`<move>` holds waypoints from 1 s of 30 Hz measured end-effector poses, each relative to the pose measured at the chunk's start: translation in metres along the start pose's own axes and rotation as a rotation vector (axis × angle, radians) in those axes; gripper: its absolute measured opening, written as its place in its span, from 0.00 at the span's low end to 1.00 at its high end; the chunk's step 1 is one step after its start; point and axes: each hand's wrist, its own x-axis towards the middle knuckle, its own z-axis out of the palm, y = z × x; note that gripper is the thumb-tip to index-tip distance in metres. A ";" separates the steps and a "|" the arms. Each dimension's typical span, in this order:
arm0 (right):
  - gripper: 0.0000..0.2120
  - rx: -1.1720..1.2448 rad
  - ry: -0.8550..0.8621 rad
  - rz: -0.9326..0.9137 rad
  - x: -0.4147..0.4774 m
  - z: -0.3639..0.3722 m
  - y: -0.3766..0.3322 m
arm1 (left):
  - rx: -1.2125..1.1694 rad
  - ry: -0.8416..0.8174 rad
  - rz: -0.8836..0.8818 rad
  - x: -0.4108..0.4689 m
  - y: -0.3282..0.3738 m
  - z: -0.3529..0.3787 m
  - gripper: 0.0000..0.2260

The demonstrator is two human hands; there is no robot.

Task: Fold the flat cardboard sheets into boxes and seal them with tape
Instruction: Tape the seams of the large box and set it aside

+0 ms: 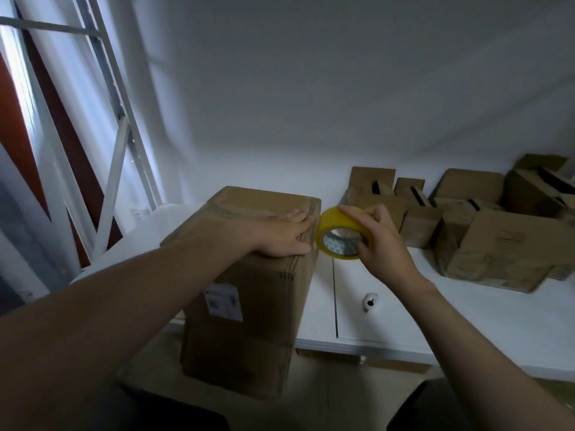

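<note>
A tall brown cardboard box (249,306) stands upright at the front of the white table (389,315), with a white label on its near face. My left hand (281,236) lies flat on the box's closed top near its right edge, palm down. My right hand (378,236) holds a yellow roll of tape (337,223) just to the right of that top edge, thumb in the core and fingers over the rim. Whether a strip runs from the roll to the box is too blurred to tell.
Several smaller cardboard boxes (497,244), some with open flaps, crowd the back right of the table against the white wall. A small white object (370,301) lies on the table near the front. A window frame (118,126) rises at the left.
</note>
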 end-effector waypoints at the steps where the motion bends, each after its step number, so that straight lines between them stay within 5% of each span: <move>1: 0.38 0.020 0.017 0.024 0.002 0.002 -0.003 | 0.004 0.009 0.012 0.001 -0.002 -0.003 0.35; 9: 0.37 -0.005 -0.081 0.170 0.036 0.019 -0.017 | 0.038 0.019 -0.169 0.019 -0.035 -0.022 0.35; 16: 0.39 0.002 -0.166 0.150 -0.004 0.053 -0.040 | -0.008 0.124 -0.040 -0.003 -0.076 0.008 0.31; 23: 0.30 -0.026 -0.072 0.052 -0.036 0.062 -0.079 | -0.041 0.206 0.022 -0.029 -0.081 0.023 0.31; 30: 0.35 -0.317 -0.049 -0.076 -0.043 0.067 -0.115 | -0.141 0.221 0.109 -0.065 -0.114 0.022 0.25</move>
